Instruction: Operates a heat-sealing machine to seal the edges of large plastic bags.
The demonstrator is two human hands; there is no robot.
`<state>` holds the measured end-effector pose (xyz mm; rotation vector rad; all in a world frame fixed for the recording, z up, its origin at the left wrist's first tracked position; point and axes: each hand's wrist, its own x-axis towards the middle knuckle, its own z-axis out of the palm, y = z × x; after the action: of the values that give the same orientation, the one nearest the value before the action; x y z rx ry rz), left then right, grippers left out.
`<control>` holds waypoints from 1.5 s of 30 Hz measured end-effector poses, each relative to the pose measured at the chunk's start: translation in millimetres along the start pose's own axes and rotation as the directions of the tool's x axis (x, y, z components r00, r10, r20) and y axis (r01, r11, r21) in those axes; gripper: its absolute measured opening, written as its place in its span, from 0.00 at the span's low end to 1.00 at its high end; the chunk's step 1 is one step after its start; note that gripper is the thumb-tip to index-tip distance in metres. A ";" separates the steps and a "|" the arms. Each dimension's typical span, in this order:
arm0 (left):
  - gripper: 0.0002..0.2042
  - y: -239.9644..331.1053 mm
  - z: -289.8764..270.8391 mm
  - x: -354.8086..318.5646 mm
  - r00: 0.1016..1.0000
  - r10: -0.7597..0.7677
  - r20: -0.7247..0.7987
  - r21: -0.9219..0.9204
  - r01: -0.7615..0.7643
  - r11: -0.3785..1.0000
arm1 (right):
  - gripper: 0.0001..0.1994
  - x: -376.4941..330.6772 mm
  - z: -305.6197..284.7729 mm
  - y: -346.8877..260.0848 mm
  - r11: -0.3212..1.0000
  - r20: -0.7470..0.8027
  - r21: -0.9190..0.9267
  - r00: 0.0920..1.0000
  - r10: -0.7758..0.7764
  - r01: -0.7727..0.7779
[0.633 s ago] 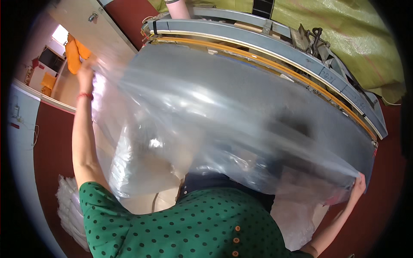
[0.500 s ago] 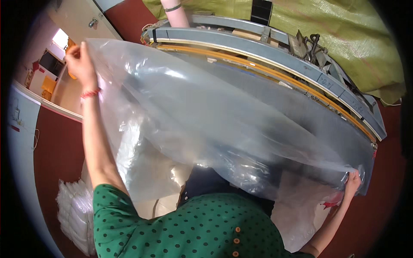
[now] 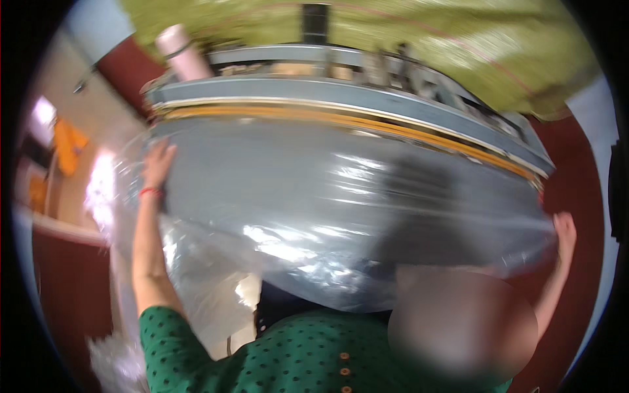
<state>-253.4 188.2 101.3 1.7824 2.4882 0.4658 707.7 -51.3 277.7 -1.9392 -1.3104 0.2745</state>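
A large clear plastic sheet (image 3: 288, 242) is spread over a grey worktop, its shiny near part hanging down in front of me. My left hand (image 3: 157, 162) lies on the sheet at the far left, fingers stretched out and a red bracelet on the wrist. Out at the right end, my right hand (image 3: 565, 230) is closed on the sheet's edge, pulling creases into the plastic. Along the back of the worktop runs a long grey metal bar (image 3: 295, 90) with an orange strip (image 3: 314, 118) below it, both beyond my hands.
A pink cylinder (image 3: 183, 56) stands behind the bar at the left. Metal fittings sit behind the bar, with an olive-green tarp (image 3: 472, 39) farther back. A bundle of clear plastic (image 3: 116, 367) lies at the lower left, below a doorway. The floor (image 3: 69, 288) is dark red.
Both hands have moved outward and the sheet, lifted before, now lies down over the worktop. My left hand has come down and its fingers have opened. The view has shifted.
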 end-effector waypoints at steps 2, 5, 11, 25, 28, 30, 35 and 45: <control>0.24 -21.7 -2.5 8.4 0.998 0.056 -0.016 0.032 -0.056 0.998 | 0.10 3.3 53.1 -71.6 0.894 -0.397 -0.447 0.887 -0.234 0.035; 0.27 -77.2 -19.1 14.3 0.998 0.056 -0.040 0.078 -0.053 0.996 | 0.05 -21.7 131.9 -135.2 0.421 -0.114 -0.712 0.500 -0.858 0.561; 0.27 -131.4 3.6 63.6 0.980 0.194 -0.036 0.082 -0.191 0.978 | 0.21 -49.6 156.7 34.7 0.698 0.089 -0.656 0.948 -0.306 0.287; 0.18 -168.4 -64.9 -42.0 0.799 0.154 -0.581 0.212 -0.034 0.977 | 0.23 -28.7 191.1 -8.5 0.774 0.019 -0.557 0.936 -0.351 0.302; 0.15 -106.1 -51.2 -151.2 0.835 -0.086 -0.543 -0.221 -0.044 0.974 | 0.23 -27.7 199.0 0.6 0.888 0.155 -0.412 0.976 -0.153 0.205; 0.16 -119.7 -32.5 -223.5 0.828 -0.196 -0.526 -0.311 0.027 0.950 | 0.23 -6.7 181.1 28.8 0.877 0.159 -0.396 0.960 -0.228 0.274; 0.18 -201.1 -25.7 -424.0 0.624 -0.582 -0.521 -0.338 0.475 0.812 | 0.25 35.6 203.0 28.9 0.823 -0.007 -0.355 0.878 -0.478 0.444; 0.11 -271.7 -30.3 -646.4 0.268 -0.837 -0.477 -0.109 0.927 0.359 | 0.21 -9.3 276.4 -112.5 0.525 0.069 -0.379 0.589 -0.805 0.762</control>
<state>-291.8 -500.0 -30.8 -0.0920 3.3774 0.5654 471.1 91.1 164.4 -1.3743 -2.1243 -0.5887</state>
